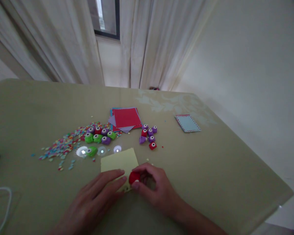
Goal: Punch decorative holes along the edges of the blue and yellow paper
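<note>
A pale yellow sheet of paper [120,160] lies on the table in front of me, with a few small dark marks or holes near its lower edge. My left hand [100,192] rests on its lower left part, fingers stretched out and slightly apart. Between the thumb and fingers of my right hand [156,186] is a small red craft punch [133,177], at the paper's lower right edge. Whether the paper sits inside the punch's slot cannot be made out.
Beyond the paper are green and purple eye-patterned punches [97,138], more punches [151,132] to the right, scattered paper confetti [63,143] and a stack of red and coloured sheets [127,118]. A light blue stack [188,123] lies right; a white cable [8,202] left.
</note>
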### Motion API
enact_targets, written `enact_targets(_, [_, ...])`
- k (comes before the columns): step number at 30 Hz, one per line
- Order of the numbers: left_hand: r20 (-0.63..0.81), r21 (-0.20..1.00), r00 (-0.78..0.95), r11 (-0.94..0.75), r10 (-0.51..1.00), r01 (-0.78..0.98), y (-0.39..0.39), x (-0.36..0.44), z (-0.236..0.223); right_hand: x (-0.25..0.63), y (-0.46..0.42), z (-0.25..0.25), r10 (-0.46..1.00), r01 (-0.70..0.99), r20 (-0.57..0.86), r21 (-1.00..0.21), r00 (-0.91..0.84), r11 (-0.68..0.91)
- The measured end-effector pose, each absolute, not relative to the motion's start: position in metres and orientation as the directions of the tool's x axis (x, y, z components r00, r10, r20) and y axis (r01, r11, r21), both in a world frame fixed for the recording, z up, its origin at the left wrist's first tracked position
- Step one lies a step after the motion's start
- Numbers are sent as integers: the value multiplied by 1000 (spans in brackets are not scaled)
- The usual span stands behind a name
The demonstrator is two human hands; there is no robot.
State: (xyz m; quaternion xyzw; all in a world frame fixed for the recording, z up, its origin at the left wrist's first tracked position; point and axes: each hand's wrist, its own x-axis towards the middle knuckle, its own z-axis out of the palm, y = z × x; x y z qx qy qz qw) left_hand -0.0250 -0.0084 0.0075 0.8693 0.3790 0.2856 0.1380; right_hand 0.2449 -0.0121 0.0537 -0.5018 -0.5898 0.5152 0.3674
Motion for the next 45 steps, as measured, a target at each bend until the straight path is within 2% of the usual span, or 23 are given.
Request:
enact_targets(3, [437,337,584,-727,684,598,12,-38,2,260,1,52,963,88,-206,-977,-176,-193])
enact_targets(6, [428,235,613,-737,664,634,23,-47,6,271,11,49,946,-22,-271,-960,-177,-279])
enact_targets(11, [382,131,675,-760,631,637,22,-46,13,276,13,48,944,-37,-274,-958,-185,-285])
enact_targets(14, [370,105,692,-768,619,631,21,-47,10,278,13,48,963,50,-237,-971,-128,-232])
enact_targets(19, [354,97,693,-761,628,641,20,-50,4,286,15,49,975,320,-205,-932,-86,-168])
enact_targets(23, [351,131,688,-761,635,636,22,-49,5,285,15,49,982,521,-69,-853,-174,32])
enact_targets(25, [359,170,673,-755,646,634,23,-47,6,283,15,48,978,535,21,-834,-209,133])
enact_targets(27, [367,206,657,-747,658,633,23,-46,6,280,14,47,980,533,52,-833,-190,148])
enact_targets(33, [391,229,622,-726,679,648,22,-45,5,283,13,48,997,538,-41,-843,-59,-2])
enact_targets(40, [381,222,634,-733,672,643,22,-47,4,291,13,52,987,459,-90,-888,-136,-18])
enact_targets(42, [373,235,631,-727,680,645,21,-46,5,290,13,52,990,486,-64,-874,-124,5])
enact_targets(45, [371,247,619,-716,693,653,20,-44,4,288,12,51,981,555,14,-823,-194,122])
